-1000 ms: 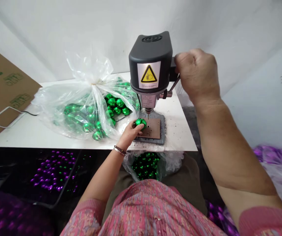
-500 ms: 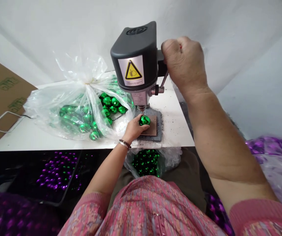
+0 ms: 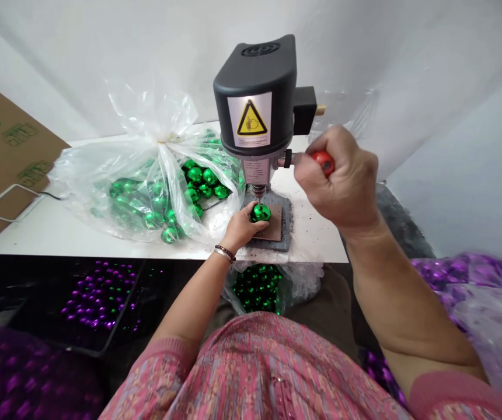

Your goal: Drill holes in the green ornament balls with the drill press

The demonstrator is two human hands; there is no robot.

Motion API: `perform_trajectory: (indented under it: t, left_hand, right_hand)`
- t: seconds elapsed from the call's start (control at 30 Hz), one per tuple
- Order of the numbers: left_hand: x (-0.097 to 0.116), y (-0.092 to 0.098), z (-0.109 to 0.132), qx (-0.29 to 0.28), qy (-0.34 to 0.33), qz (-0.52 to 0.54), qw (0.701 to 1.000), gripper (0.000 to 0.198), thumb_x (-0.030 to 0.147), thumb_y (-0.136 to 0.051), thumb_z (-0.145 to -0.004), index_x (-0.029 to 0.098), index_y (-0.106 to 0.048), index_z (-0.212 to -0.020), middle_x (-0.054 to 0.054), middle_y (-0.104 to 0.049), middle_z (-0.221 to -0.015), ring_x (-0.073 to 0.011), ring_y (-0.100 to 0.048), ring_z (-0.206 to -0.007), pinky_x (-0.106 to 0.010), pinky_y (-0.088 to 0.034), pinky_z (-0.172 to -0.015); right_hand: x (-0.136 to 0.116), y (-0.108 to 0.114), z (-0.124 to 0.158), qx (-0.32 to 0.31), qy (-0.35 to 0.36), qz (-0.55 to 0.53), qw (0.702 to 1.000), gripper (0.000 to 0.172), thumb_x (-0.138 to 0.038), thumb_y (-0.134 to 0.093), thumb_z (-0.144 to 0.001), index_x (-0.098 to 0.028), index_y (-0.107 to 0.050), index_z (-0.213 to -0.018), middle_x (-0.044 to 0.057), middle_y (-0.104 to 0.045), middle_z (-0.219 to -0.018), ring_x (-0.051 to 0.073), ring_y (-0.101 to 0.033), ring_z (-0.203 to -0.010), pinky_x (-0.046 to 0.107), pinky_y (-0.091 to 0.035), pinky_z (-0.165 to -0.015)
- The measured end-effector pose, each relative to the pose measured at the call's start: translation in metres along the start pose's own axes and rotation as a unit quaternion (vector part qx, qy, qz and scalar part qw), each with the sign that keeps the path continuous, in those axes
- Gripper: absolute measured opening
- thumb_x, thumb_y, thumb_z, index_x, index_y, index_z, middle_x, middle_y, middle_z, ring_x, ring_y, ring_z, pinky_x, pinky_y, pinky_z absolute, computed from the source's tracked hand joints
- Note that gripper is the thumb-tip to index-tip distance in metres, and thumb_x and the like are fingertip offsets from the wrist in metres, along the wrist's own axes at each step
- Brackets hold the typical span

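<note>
Head view, looking down on a white table with a small bench drill at its far side. The person's left hand is closed over a shiny green bauble, fingers curved around it, holding it on a brown pad atop the drill's grey base. The tip of the drill bit meets the top of the bauble, directly below the chuck. The right hand is clamped around a red knob on the drill's feed lever, at 3 o'clock from the spindle. Dark specks dot the table around the base.

At 9 o'clock from the drill sits a tied clear plastic bag of green baubles, with a printed cardboard sheet beyond it. Below the table edge, at 6 o'clock, an open bag holds more green baubles. A tray of purple and green baubles lies at 7 o'clock, and a plastic bag of purple baubles at 4 o'clock.
</note>
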State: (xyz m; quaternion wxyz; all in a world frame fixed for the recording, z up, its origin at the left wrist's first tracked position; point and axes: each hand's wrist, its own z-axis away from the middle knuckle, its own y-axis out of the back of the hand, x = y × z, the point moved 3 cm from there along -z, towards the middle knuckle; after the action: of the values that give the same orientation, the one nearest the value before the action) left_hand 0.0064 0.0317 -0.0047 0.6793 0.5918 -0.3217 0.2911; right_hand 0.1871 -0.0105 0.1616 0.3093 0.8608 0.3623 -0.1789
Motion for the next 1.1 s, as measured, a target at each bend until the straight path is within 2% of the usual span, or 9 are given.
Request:
perform_trajectory:
  t: [0.13, 0.27, 0.4, 0.53, 0.7, 0.97, 1.1]
  left_hand:
    - [0.001, 0.001, 0.001, -0.005, -0.006, 0.003, 1.000, 0.078, 0.032, -0.081, -0.068, 0.018, -0.057, -0.141, -0.004, -0.074, -0.098, -0.0211, -0.066, -0.088, -0.030, -0.052, -0.081]
    - [0.003, 0.002, 0.001, -0.015, -0.016, -0.007, 1.000, 0.076, 0.032, -0.080, -0.071, 0.018, -0.056, -0.142, -0.004, -0.073, -0.099, -0.0197, -0.066, -0.087, -0.029, -0.051, -0.082]
    - [0.003, 0.001, 0.001, -0.015, -0.021, -0.016, 1.000, 0.076, 0.032, -0.080, -0.071, 0.019, -0.056, -0.142, -0.004, -0.073, -0.102, -0.0201, -0.065, -0.091, -0.028, -0.051, -0.085]
    - [0.002, 0.000, 0.001, -0.009, -0.011, -0.034, 0.999, 0.076, 0.034, -0.079, -0.072, 0.019, -0.055, -0.143, -0.005, -0.073, -0.101, -0.0226, -0.066, -0.091, -0.031, -0.051, -0.083]
    - [0.004, 0.000, 0.003, -0.006, -0.019, -0.041, 0.999, 0.074, 0.034, -0.078, -0.073, 0.020, -0.056, -0.141, -0.007, -0.073, -0.110, -0.0242, -0.066, -0.099, -0.033, -0.050, -0.088]
    - [0.001, -0.002, 0.005, 0.008, -0.021, -0.047, 0.999, 0.073, 0.037, -0.078, -0.073, 0.023, -0.056, -0.141, -0.007, -0.073, -0.111, -0.0254, -0.067, -0.101, -0.033, -0.051, -0.089]
    - [0.000, -0.003, 0.005, 0.014, -0.022, -0.037, 0.999, 0.073, 0.037, -0.078, -0.073, 0.023, -0.056, -0.141, -0.007, -0.073, -0.110, -0.0252, -0.067, -0.101, -0.033, -0.051, -0.088]
  right_hand:
    - [0.010, -0.005, 0.021, -0.004, 0.047, 0.034, 0.998, 0.018, -0.038, -0.050, -0.087, -0.022, -0.051, -0.076, -0.001, -0.051, -0.066, 0.011, -0.048, -0.061, 0.029, -0.045, -0.067]
    - [0.018, -0.009, 0.031, -0.001, 0.092, 0.067, 0.994, 0.018, -0.038, -0.049, -0.087, -0.023, -0.052, -0.077, 0.001, -0.055, -0.067, 0.014, -0.053, -0.065, 0.032, -0.048, -0.070]
    - [0.020, -0.012, 0.039, 0.009, 0.099, 0.068, 0.993, 0.017, -0.036, -0.048, -0.088, -0.022, -0.055, -0.081, 0.002, -0.058, -0.071, 0.015, -0.057, -0.070, 0.032, -0.050, -0.074]
    - [0.019, -0.013, 0.044, 0.036, 0.101, 0.074, 0.991, 0.015, -0.034, -0.050, -0.088, -0.022, -0.056, -0.082, 0.002, -0.060, -0.072, 0.014, -0.056, -0.068, 0.031, -0.049, -0.072]
    - [0.020, -0.016, 0.051, 0.063, 0.122, 0.076, 0.988, 0.010, -0.029, -0.051, -0.088, -0.022, -0.057, -0.083, 0.001, -0.062, -0.072, 0.014, -0.056, -0.067, 0.030, -0.048, -0.071]
    - [0.023, -0.023, 0.062, 0.123, 0.123, 0.119, 0.977, 0.006, -0.027, -0.052, -0.086, -0.023, -0.056, -0.084, 0.001, -0.058, -0.067, 0.015, -0.057, -0.064, 0.030, -0.046, -0.063]
    - [0.027, -0.030, 0.073, 0.144, 0.139, 0.085, 0.976, 0.001, -0.023, -0.053, -0.085, -0.023, -0.054, -0.085, 0.000, -0.056, -0.067, 0.014, -0.054, -0.061, 0.028, -0.045, -0.060]
